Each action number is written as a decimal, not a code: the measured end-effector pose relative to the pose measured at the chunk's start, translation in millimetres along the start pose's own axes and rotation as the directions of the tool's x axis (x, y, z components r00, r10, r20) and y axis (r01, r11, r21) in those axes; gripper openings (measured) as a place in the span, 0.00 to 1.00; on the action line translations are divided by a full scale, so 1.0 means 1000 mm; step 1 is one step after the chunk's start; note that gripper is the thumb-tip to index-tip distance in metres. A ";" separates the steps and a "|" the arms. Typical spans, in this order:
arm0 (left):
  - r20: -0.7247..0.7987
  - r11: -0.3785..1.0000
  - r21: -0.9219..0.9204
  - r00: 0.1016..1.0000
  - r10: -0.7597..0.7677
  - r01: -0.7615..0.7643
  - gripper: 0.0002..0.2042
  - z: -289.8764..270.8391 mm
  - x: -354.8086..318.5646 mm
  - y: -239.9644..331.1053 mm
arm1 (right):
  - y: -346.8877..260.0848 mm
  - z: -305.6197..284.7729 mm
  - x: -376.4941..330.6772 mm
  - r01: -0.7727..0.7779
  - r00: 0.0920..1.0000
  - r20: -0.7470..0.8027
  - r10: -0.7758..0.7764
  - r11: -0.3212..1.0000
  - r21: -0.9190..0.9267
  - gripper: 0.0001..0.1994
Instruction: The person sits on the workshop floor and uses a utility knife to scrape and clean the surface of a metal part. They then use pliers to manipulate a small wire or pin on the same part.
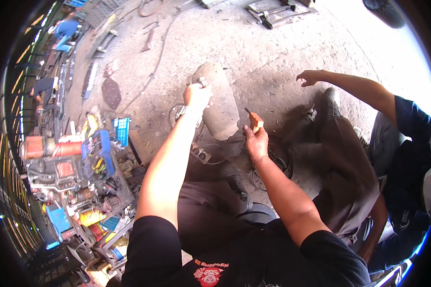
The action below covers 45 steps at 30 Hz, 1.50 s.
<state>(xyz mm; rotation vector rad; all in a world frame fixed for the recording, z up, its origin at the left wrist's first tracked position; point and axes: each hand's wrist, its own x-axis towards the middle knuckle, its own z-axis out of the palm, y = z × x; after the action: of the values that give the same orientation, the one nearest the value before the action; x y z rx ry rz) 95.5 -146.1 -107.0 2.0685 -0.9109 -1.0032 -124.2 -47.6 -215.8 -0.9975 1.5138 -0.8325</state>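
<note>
My left hand [198,98] is closed on the left edge of a long, curved, dusty grey metal plate [220,105]. A small clip-like fitting [203,82] shows on the plate just beyond my fingers; the exact kind of part is not clear. Close to the plate's lower right end, my right hand [257,142] grips an orange-handled tool [256,120]. Its short dark tip points up and left, apart from the plate. On the floor below the plate lies a metal part with a round hole [200,154]. A dark round part [282,165] sits partly behind my right forearm.
At my right a co-worker sits, one hand [312,77] stretched over the concrete floor. A cart of tools and parts [122,191] stands on my left, with a blue case [98,153]. A cable [163,52] and a metal frame [277,16] lie farther off. Other people work at far left.
</note>
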 end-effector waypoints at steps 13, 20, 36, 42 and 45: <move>-0.135 0.905 -0.078 0.904 0.406 -0.418 0.10 -0.033 -0.185 0.081 | -0.158 -0.031 -0.055 -0.087 0.963 0.254 -0.087 0.793 0.603 0.09; -0.748 0.749 0.024 0.486 0.453 -0.662 0.17 -0.064 -0.228 0.034 | -0.170 -0.086 -0.053 -0.115 0.904 0.394 -0.163 0.798 0.592 0.13; 0.204 0.665 -0.746 0.934 0.292 -0.045 0.13 -0.051 -0.246 0.025 | -0.113 -0.108 -0.041 -0.272 0.885 0.465 -0.001 0.810 0.520 0.15; 0.236 0.654 -0.756 0.922 0.307 -0.024 0.18 -0.037 -0.244 0.021 | -0.104 -0.100 -0.038 -0.313 0.884 0.467 0.033 0.783 0.537 0.17; 0.232 0.676 -0.736 0.917 0.323 -0.051 0.21 -0.030 -0.244 0.020 | -0.093 -0.101 -0.026 -0.299 0.889 0.455 0.052 0.820 0.489 0.17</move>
<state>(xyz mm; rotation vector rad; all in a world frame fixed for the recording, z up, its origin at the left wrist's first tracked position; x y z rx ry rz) 1.1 46.3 15.7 1.1194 -0.7079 -1.3629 -207.9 -61.9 -105.1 -0.5400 0.8913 -0.7856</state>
